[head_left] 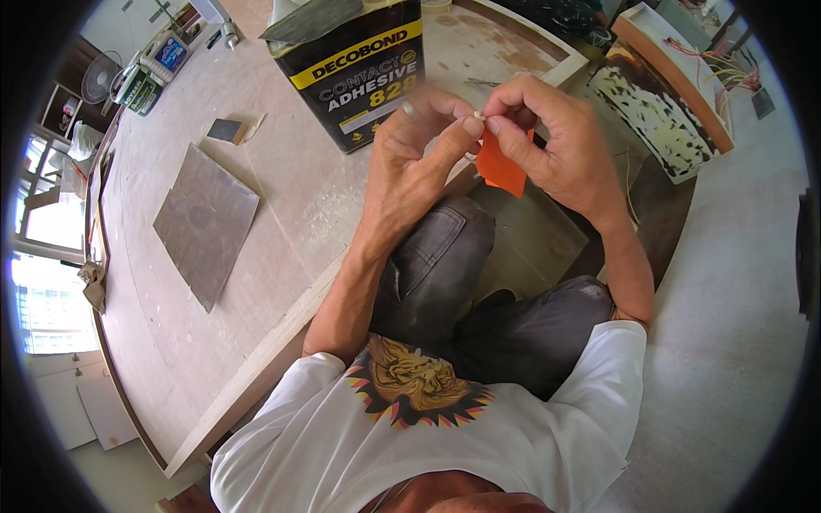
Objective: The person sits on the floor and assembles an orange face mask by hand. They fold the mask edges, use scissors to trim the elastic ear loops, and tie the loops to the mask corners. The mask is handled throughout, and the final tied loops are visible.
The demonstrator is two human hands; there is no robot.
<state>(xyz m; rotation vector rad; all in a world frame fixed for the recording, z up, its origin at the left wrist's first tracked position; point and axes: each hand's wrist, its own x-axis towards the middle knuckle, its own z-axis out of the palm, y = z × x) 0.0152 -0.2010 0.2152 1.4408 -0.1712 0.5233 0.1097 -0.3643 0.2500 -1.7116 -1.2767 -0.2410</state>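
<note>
My left hand (415, 158) and my right hand (554, 141) meet in front of me, above my bent knees. A small whitish bit (479, 116) shows between the fingertips of both hands; its kind is too small to make out. Below the right thumb hangs a thin, flat orange piece (503, 169), like a scrap of sheet or card, partly hidden by the fingers. My left thumb and forefinger are pinched at the whitish bit. Just beyond the left hand stands a black and yellow adhesive tin (352, 81), with a grey flat sheet (315, 19) lying on its top.
On the pale work table (291, 248) lie a grey diamond-shaped plate (207, 224) and a small dark block (227, 130). Green tubs (138, 90) stand at the far left. To the right, a wood-edged box (663, 103) with loose wires sits beyond my right arm.
</note>
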